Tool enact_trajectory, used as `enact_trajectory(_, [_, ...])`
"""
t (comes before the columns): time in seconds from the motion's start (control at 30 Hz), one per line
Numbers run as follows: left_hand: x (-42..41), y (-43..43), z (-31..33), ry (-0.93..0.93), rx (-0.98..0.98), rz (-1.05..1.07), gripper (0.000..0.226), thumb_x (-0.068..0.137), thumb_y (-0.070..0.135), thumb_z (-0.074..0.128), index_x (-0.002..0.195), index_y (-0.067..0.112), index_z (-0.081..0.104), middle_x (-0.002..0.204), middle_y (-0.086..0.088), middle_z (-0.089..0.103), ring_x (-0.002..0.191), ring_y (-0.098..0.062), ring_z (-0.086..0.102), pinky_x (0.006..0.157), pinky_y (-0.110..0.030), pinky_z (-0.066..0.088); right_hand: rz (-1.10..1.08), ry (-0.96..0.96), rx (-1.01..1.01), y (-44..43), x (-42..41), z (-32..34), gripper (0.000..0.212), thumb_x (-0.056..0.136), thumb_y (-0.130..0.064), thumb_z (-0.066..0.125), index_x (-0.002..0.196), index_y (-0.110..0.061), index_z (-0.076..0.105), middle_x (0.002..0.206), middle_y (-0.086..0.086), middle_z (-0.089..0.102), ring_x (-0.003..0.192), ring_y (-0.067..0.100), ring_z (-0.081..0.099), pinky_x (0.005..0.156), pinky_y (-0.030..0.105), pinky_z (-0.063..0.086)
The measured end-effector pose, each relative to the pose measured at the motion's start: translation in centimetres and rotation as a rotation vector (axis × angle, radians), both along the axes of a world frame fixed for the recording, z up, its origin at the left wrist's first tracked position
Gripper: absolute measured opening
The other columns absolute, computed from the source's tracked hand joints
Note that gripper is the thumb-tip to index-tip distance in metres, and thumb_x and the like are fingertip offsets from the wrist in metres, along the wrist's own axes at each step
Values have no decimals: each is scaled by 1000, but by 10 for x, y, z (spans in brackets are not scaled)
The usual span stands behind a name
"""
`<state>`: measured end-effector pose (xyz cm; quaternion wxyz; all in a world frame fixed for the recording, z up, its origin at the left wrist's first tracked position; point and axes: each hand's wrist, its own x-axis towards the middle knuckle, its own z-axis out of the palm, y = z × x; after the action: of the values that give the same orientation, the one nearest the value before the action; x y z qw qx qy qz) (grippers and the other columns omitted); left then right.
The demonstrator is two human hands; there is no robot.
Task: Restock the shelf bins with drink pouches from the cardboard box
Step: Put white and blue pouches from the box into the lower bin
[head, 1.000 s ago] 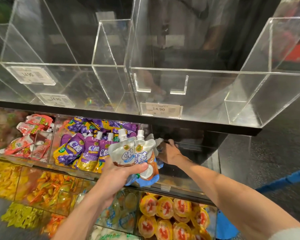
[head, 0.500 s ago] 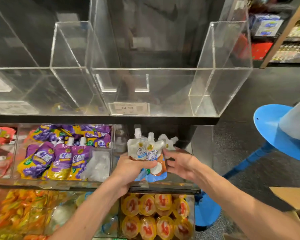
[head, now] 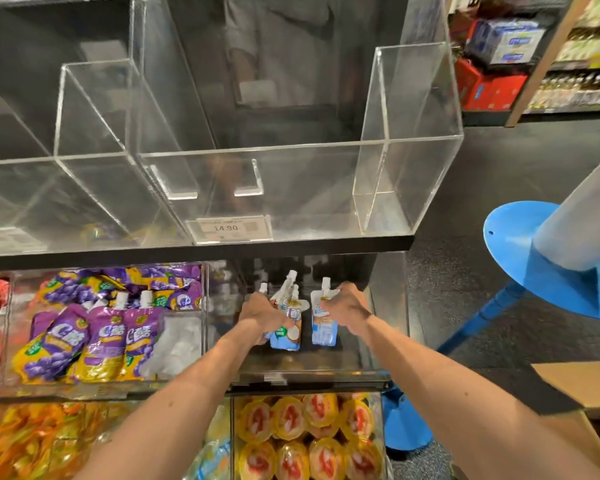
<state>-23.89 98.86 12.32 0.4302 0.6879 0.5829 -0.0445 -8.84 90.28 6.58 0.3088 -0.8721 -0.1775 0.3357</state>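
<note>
The left hand [head: 261, 312] grips a bunch of white-and-blue drink pouches [head: 286, 329] inside the clear bin [head: 388, 323]. The right hand [head: 347, 309] pinches a single pouch [head: 323, 327] upright. With little to lean on, released pouches may topple.

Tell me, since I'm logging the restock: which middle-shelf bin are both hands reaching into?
The rightmost bin, holding only a few blue-and-white pouches; its neighbour is packed with purple pouches.
</note>
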Motion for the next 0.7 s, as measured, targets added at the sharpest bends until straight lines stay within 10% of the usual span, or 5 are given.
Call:
enact_trajectory(0.4, [7, 9, -21, 135, 259, -52, 38, 83, 33, 76, 109, 9, 62, 114, -14, 67, 105, -33, 65, 86, -38, 54, 196, -125, -179, 4, 4, -42, 73, 59, -71, 76, 114, -25, 65, 109, -4, 73, 94, 16, 69, 74, 25, 56])
enact_trajectory(0.7, [2, 15, -9, 14, 173, 18, 26, 79, 24, 79, 79, 16, 54, 92, -4, 63, 95, -27, 64, 85, -33, 53, 138, -106, -181, 10, -16, -13, 68, 73, -49, 83, 124, -15, 55, 118, 3, 65, 97, 16, 63, 71, 24, 52])
